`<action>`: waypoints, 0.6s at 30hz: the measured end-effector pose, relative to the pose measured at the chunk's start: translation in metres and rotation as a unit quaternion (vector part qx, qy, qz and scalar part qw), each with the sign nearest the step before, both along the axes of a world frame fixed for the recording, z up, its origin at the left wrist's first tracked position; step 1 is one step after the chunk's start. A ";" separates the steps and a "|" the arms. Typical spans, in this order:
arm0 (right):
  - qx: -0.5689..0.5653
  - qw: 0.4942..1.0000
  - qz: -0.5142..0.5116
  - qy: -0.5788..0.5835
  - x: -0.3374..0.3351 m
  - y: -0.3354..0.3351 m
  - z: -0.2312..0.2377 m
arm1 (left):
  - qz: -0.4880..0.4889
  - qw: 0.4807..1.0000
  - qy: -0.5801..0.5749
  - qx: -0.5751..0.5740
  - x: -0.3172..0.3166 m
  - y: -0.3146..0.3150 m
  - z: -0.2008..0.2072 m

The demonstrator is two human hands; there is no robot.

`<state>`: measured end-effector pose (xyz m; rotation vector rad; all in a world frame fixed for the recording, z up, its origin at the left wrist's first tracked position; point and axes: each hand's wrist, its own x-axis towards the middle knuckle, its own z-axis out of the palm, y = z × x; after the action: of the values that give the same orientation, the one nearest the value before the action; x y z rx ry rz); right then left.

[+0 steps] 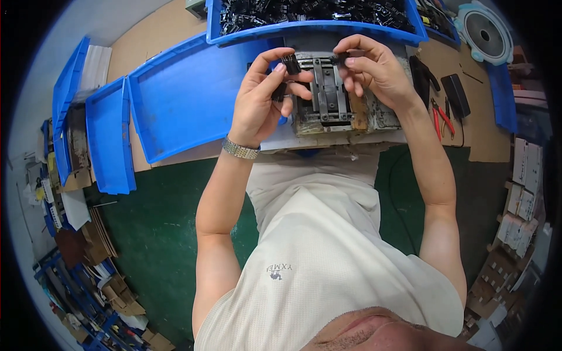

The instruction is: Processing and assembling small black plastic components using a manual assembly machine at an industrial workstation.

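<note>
From the head camera, the left hand point(261, 93) is raised over the near edge of the bench, its thumb and forefinger pinching a small black plastic part point(290, 62) just at the left side of a grey metal jig point(328, 93), while its lower fingers curl around more small black pieces point(279, 93). A metal wristwatch point(240, 150) sits on that wrist. The right hand point(374, 67) is held above the jig's upper right corner, fingers bent and closed on another small black part point(341, 58). The jig stands on a worn block directly in front of the person, between the two hands. Behind it, a blue bin point(316, 26) is filled with many black parts. To the left, an empty blue tray point(181, 99) lies on the cardboard-covered bench, with another blue tray point(108, 137) beside it. To the right of the jig, red-handled pliers point(443, 119) and a flat black device point(455, 95) lie on the bench.
</note>
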<state>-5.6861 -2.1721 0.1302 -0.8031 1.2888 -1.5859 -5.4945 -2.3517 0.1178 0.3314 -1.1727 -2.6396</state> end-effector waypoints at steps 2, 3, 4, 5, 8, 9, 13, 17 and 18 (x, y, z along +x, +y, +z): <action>0.026 0.998 -0.003 0.052 -0.003 0.002 -0.003 | 0.005 1.000 -0.003 0.030 0.002 0.003 -0.002; 0.049 0.993 -0.005 0.106 -0.003 0.003 -0.004 | 0.011 0.998 -0.004 0.058 0.003 0.004 -0.003; 0.031 0.986 0.002 0.162 0.003 -0.001 0.000 | -0.004 0.998 0.024 0.054 0.005 0.001 -0.009; 0.032 0.987 0.003 0.158 0.006 -0.003 -0.005 | -0.002 0.998 0.021 0.055 0.007 -0.001 -0.014; 0.016 0.922 -0.038 0.385 0.015 -0.004 -0.007 | -0.025 0.998 0.019 0.057 0.011 -0.001 -0.020; 0.017 0.923 -0.037 0.383 0.017 -0.002 -0.005 | -0.030 0.996 0.032 0.073 0.012 0.000 -0.019; -0.003 0.858 -0.049 0.512 0.023 -0.002 -0.004 | -0.083 0.962 0.133 0.222 0.014 -0.002 -0.029; -0.053 0.811 -0.056 0.579 0.023 -0.003 -0.006 | -0.126 0.952 0.168 0.221 0.013 -0.003 -0.033; -0.058 0.808 -0.049 0.584 0.023 -0.003 -0.006 | -0.127 0.955 0.166 0.209 0.014 -0.004 -0.031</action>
<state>-5.6626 -2.1752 0.1241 -1.9932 2.0773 -1.1921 -5.4808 -2.3552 0.0869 -0.2093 -0.5790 -2.9996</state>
